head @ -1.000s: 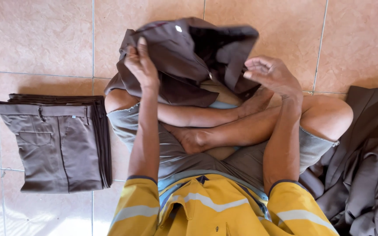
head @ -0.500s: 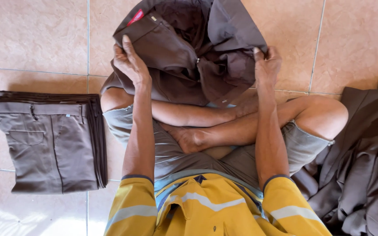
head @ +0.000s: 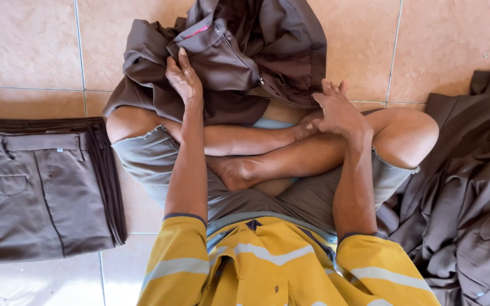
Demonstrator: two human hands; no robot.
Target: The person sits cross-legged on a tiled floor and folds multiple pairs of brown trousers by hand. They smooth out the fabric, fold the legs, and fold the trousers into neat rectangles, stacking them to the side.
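Fingers of left hand (head: 184, 76) clamp the waistband of the rumpled brown trousers (head: 245, 54) at top centre, right hand (head: 338, 110) lies w/ fingers together on its lower edge, so the bunched cloth could slip off the knees & crease.
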